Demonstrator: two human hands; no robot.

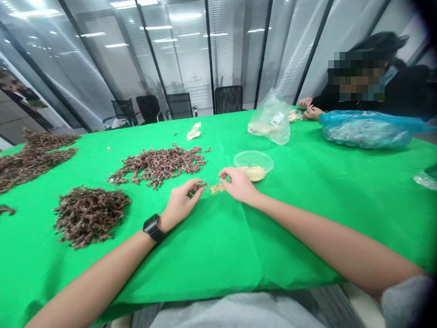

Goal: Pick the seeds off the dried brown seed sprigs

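Observation:
Brown, knobbly dried stalks lie in a loose spread (164, 164) and a denser heap (90, 216) on the green cloth. My left hand (182, 198), with a black watch on its wrist, has its fingers curled around a small dried stalk (201, 185); part of it is hidden. Opposite it, my right hand (235, 182) hovers by a little pile of pale yellow grains (217, 187). Its fingers are bent, with a small gap between thumb and fingertip. Just behind that hand stands a clear plastic bowl (266, 159) with more such grains at the bottom.
More dried stalks (37, 157) lie at the far left. A crumpled white scrap (194, 131) and a clear bag (271, 120) are toward the back. A filled blue bag (367, 130) sits at right, beside a co-worker's hands (312, 111). Chairs (228, 99) stand beyond the table.

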